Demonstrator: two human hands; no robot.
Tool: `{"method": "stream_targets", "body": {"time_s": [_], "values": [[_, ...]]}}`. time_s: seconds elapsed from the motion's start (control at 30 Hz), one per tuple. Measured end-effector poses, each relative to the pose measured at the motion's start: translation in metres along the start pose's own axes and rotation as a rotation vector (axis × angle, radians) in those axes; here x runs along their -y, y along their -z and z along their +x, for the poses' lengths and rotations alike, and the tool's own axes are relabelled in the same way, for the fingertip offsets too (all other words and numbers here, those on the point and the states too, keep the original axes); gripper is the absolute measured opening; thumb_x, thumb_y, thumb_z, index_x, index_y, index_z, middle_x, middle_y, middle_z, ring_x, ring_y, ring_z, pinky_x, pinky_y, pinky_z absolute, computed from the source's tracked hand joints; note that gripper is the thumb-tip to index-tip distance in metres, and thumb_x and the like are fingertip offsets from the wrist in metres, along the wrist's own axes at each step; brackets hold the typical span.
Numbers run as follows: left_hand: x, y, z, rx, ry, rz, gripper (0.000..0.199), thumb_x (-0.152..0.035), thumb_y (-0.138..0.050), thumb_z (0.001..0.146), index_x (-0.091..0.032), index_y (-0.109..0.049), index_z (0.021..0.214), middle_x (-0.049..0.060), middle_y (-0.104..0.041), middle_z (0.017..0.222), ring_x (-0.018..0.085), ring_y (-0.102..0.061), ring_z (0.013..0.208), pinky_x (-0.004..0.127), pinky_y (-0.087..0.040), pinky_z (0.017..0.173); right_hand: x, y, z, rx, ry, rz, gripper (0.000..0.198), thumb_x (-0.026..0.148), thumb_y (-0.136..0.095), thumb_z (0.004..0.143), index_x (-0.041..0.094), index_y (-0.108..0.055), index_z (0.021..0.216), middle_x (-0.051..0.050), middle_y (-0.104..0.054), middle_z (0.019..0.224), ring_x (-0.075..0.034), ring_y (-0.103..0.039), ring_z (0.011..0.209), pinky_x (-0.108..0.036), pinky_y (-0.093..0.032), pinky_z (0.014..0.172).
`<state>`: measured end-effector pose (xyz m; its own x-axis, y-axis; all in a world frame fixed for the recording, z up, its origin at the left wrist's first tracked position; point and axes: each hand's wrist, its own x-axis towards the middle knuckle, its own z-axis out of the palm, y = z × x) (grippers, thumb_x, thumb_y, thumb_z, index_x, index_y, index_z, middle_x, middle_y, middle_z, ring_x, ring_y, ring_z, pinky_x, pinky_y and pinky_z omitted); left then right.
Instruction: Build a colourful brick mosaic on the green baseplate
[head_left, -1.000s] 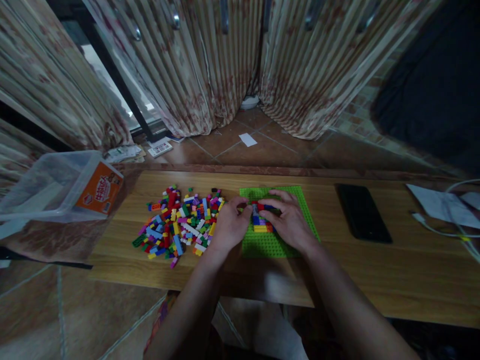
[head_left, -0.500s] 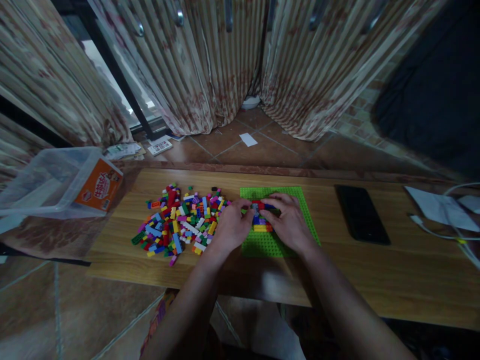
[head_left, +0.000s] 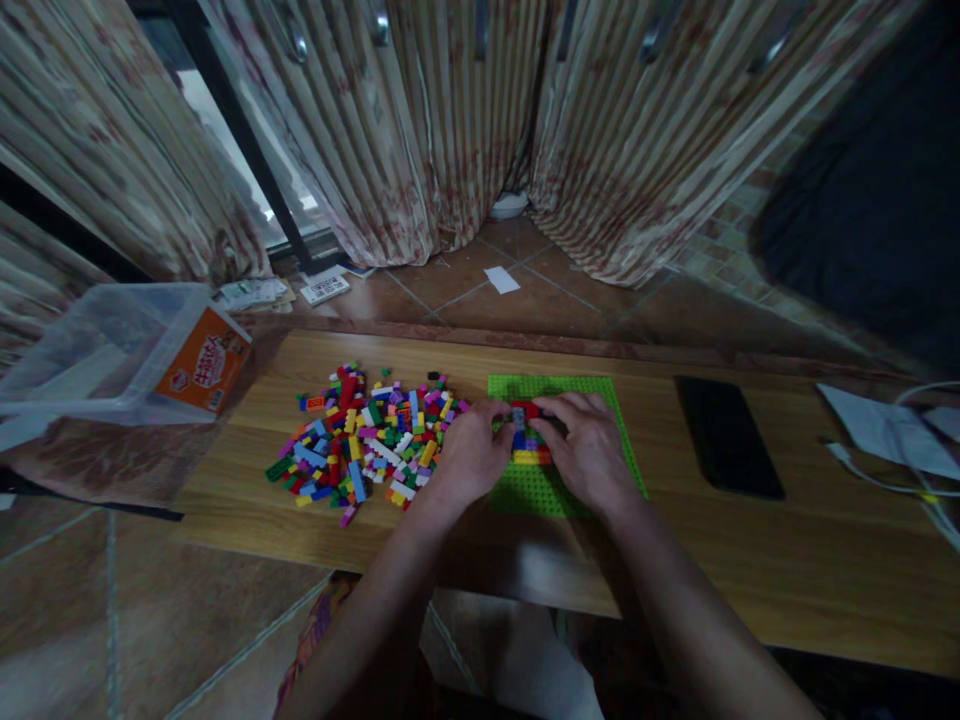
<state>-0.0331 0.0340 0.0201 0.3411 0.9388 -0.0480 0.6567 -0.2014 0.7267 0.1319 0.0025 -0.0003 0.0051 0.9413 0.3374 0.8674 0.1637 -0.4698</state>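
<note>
A small build of toy bricks [head_left: 531, 456], with red, blue, grey and yellow pieces showing, sits on the green baseplate [head_left: 551, 497]. My left hand [head_left: 474, 452] grips it from the left, thumb and forefinger closed at its edge. From the other side, the fingers and thumb of my right hand [head_left: 583, 442] press round its right part. My fingers cover both ends of the build, so its full shape is hidden. Left of the baseplate, close to my left hand, spreads a pile of loose toy bricks [head_left: 386, 452] in many colours.
A black phone [head_left: 727, 436] lies on the wooden table [head_left: 450, 545] to the right, with white paper [head_left: 889, 428] and a white cable [head_left: 874, 479] beyond it. A clear plastic bin [head_left: 112, 350] with an orange label stands off the table's left end.
The camera view has shifted slightly, moving the scene a little to the right. Both hands stay at the brick build, with small finger movements; more of the red piece shows between them.
</note>
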Motion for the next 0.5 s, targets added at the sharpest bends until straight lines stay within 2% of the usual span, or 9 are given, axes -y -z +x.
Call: {"method": "stream_targets", "body": {"time_s": [0.23,0.5], "values": [[-0.0011,-0.0003,-0.0004,-0.014,-0.03,-0.052,0.027,-0.015,-0.054,0.089,-0.017,-0.07,0.11,0.006,-0.075,0.104,0.017,-0.067,0.084,0.03,-0.052,0.086,-0.0017,-0.0047,-0.0006,-0.043,-0.016,0.011,0.023,0.037,-0.065,0.089,0.027,-0.076,0.106,-0.007,-0.068,0.107,-0.028,-0.053,0.102,-0.044,-0.044,0.088],[-0.0005,-0.0033,-0.0017,0.014,-0.083,-0.047,0.03,-0.015,-0.052,0.091,-0.02,-0.071,0.114,0.005,-0.074,0.11,0.017,-0.068,0.096,0.03,-0.05,0.092,-0.0058,-0.0042,-0.0034,-0.035,0.03,-0.093,0.022,0.034,-0.059,0.093,0.023,-0.075,0.104,-0.008,-0.067,0.11,-0.028,-0.053,0.101,-0.044,-0.044,0.087]]}}
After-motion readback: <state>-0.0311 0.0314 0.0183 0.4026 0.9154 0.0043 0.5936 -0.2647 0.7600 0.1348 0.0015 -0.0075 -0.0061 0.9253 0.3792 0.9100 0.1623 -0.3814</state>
